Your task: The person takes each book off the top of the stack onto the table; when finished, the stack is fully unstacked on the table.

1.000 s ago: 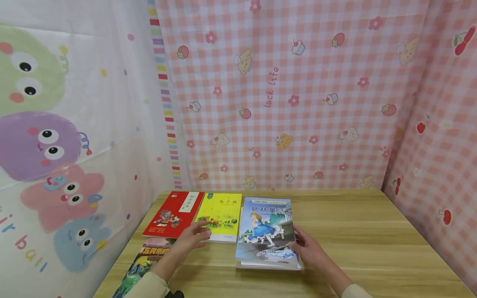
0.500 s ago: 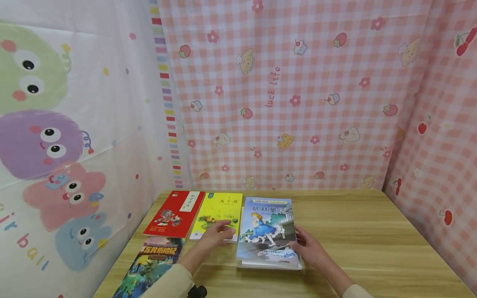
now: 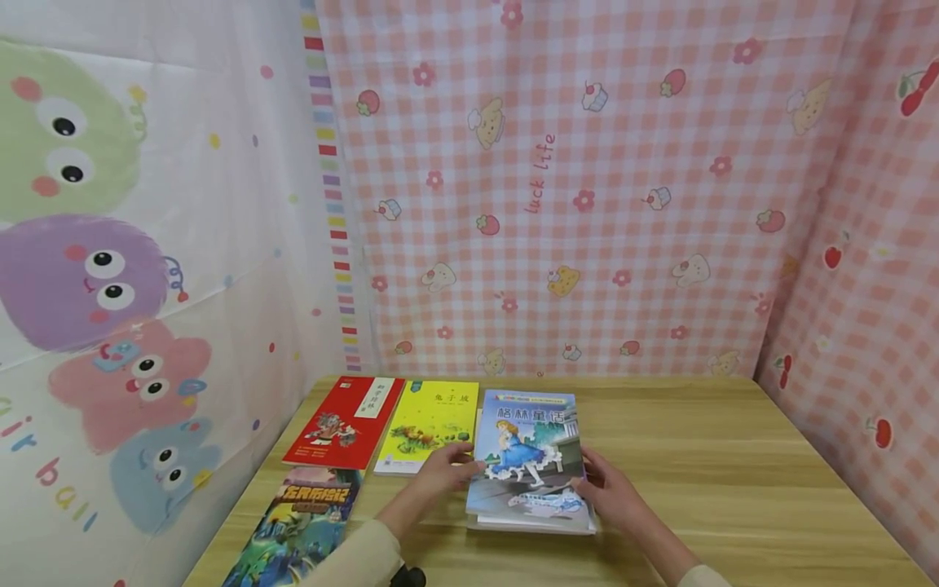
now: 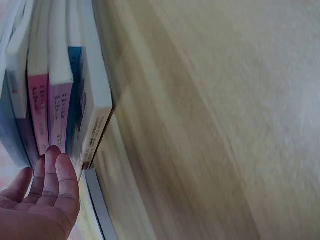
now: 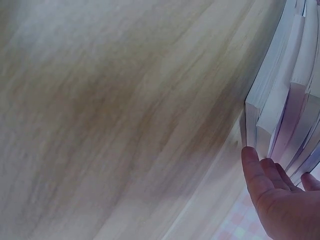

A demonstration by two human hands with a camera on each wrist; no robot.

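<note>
A stack of several paperback books stands on the table, topped by a storybook [image 3: 524, 456] whose blue-grey cover shows a girl in a blue dress. My left hand [image 3: 440, 479] is at the stack's left side, thumb by the top cover's edge. In the left wrist view its fingers [image 4: 65, 175] extend toward the pink and purple spines [image 4: 60, 112]; contact is hard to tell. On the other side, my right hand [image 3: 612, 489] rests against the stack's edge, thumb near the top cover. The right wrist view shows its fairly straight fingers [image 5: 255, 170] against the lower books' page edges [image 5: 270, 115].
Left of the stack lie a yellow book [image 3: 433, 416] and a red book [image 3: 345, 424]. A colourful comic-style book [image 3: 301, 522] lies nearer the front left. The wooden table [image 3: 734, 481] meets a pink checked cloth [image 3: 623, 244] behind and patterned cloths at both sides.
My left hand has moved right, from over the yellow book's lower edge to the left side of the stack. The right hand has stayed by the stack.
</note>
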